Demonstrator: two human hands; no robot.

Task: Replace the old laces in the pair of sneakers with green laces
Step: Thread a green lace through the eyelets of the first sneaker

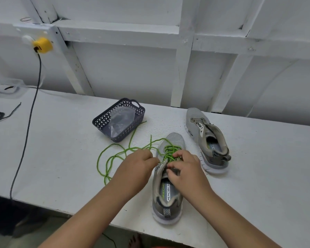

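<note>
Left hand (139,162) palm down, forearm angled in from lower left, fingers pinched on the green lace (115,153) beside the near grey sneaker (168,185). Right hand (183,169) curled over the tongue, fingertips gripping lace at the eyelets. Hands close together, not touching. Loose lace looped left across the white table (61,149). Unlaced second sneaker (207,140) right. Dark basket (118,119) behind.
</note>
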